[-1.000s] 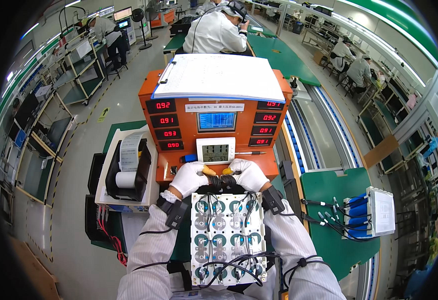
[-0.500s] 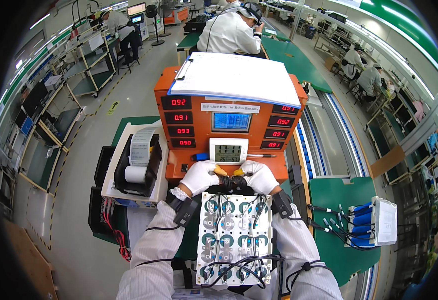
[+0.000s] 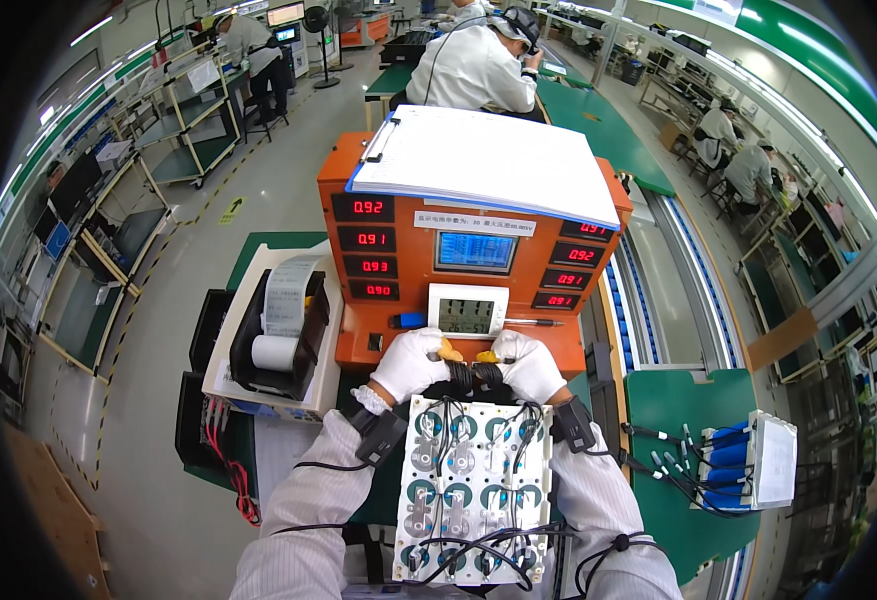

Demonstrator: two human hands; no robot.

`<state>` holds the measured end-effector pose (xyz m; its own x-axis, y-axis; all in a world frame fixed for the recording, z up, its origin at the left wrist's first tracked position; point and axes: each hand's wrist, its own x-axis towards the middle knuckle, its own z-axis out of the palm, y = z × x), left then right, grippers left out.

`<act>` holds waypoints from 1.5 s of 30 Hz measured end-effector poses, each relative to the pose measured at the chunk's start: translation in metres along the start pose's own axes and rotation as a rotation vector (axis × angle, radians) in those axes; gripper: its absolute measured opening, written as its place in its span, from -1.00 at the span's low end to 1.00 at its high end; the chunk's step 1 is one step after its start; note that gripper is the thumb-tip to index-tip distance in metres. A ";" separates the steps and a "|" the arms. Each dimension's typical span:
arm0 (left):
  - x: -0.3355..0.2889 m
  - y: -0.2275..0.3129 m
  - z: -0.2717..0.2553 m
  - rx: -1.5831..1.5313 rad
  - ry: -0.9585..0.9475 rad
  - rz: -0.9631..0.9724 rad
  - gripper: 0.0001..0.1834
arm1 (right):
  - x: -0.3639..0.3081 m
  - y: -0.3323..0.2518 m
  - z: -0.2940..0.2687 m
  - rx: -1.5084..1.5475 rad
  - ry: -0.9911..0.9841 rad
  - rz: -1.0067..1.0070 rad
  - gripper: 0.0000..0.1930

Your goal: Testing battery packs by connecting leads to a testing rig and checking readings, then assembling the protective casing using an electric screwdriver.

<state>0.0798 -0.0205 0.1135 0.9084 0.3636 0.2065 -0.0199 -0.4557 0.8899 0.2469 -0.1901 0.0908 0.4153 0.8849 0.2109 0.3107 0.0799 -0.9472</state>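
White gloves with yellow fingertips cover both hands. My left hand [image 3: 409, 364] is closed around one side of a bunch of black cables [image 3: 462, 378], just in front of the orange tester [image 3: 359, 335]. Facing it, my right hand [image 3: 529, 366] grips the other side of the bunch, fingertips curled in. The cable ends between the fingers are too small to make out. Below the hands, between my forearms, lies a white battery pack [image 3: 481, 462] with round cells, metal tabs and black wires running over its face.
A clipboard with paper [image 3: 489, 160] rests on the tester, with a small digital clock [image 3: 467, 311] and a pen [image 3: 534, 322] in front. A label printer [image 3: 284, 330] stands left. At right, a blue-celled battery pack [image 3: 727, 462] with black leads sits on the green bench [image 3: 664, 400]. A co-worker [image 3: 474, 70] sits beyond.
The whole view has shifted slightly, so things appear a little lower and farther right. Both hands stay closed on the cables, close together in front of the tester.
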 end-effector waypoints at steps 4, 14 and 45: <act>-0.002 0.004 -0.003 0.130 0.025 0.079 -0.81 | 0.001 -0.010 0.005 0.000 -0.001 0.007 -0.75; -0.003 -0.004 -0.002 -0.046 0.001 0.009 -0.83 | -0.001 -0.035 0.001 -0.032 -0.003 0.056 -0.87; -0.076 0.122 -0.027 0.416 -0.094 -0.171 -0.20 | -0.038 -0.124 0.010 -0.445 -0.185 0.207 -0.53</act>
<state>-0.0030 -0.0820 0.2176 0.9182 0.3958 0.0162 0.2858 -0.6902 0.6647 0.1841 -0.2296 0.1981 0.3612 0.9309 -0.0540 0.5880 -0.2723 -0.7617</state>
